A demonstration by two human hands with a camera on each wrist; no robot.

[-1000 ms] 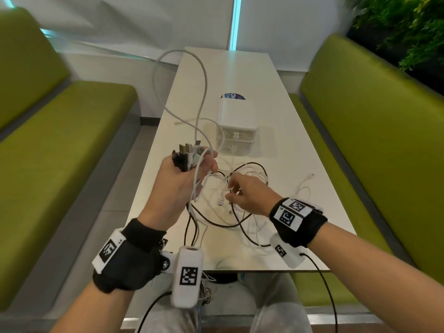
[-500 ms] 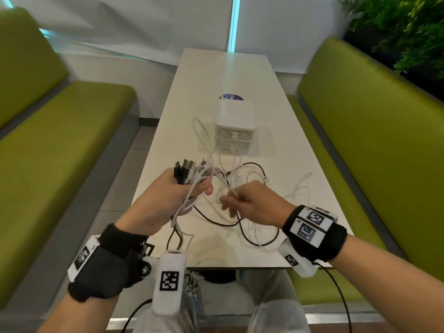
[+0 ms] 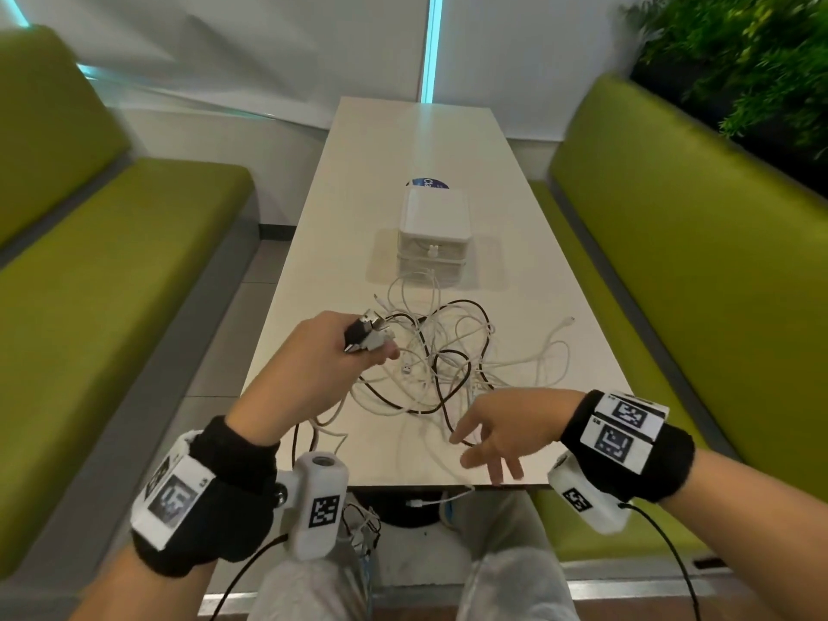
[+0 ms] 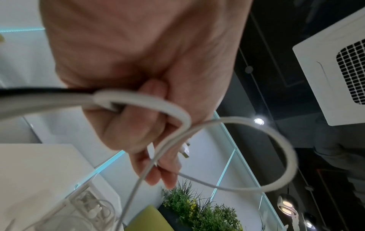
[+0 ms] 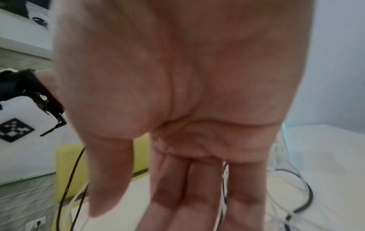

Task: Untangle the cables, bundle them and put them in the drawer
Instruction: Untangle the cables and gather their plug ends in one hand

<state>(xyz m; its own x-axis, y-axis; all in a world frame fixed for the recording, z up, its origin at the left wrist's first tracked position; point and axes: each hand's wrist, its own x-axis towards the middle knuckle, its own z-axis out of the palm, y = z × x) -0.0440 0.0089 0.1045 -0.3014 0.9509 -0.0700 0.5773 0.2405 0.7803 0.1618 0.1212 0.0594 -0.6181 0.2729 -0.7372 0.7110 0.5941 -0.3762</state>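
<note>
A tangle of white and black cables (image 3: 441,365) lies on the white table (image 3: 403,141) in front of a small white drawer unit (image 3: 433,233). My left hand (image 3: 331,356) grips a bunch of cable plugs (image 3: 365,336) above the table's left side; the left wrist view shows its fingers (image 4: 136,129) curled round white and black cables (image 4: 138,100). My right hand (image 3: 497,434) hovers over the near edge of the tangle with fingers spread and straight, holding nothing. In the right wrist view the open palm (image 5: 187,93) fills the frame, with cables (image 5: 296,187) on the table beyond.
Green benches (image 3: 112,271) (image 3: 672,244) flank the table. A round blue sticker (image 3: 429,185) lies behind the drawer unit. One white cable end (image 3: 430,502) dangles off the table's near edge. Plants (image 3: 739,60) stand at the back right.
My left hand has lowered the plug bunch and the long white cable loop has dropped onto the table. My right hand let go of the cable it pinched, opened and drew back toward the near edge.
</note>
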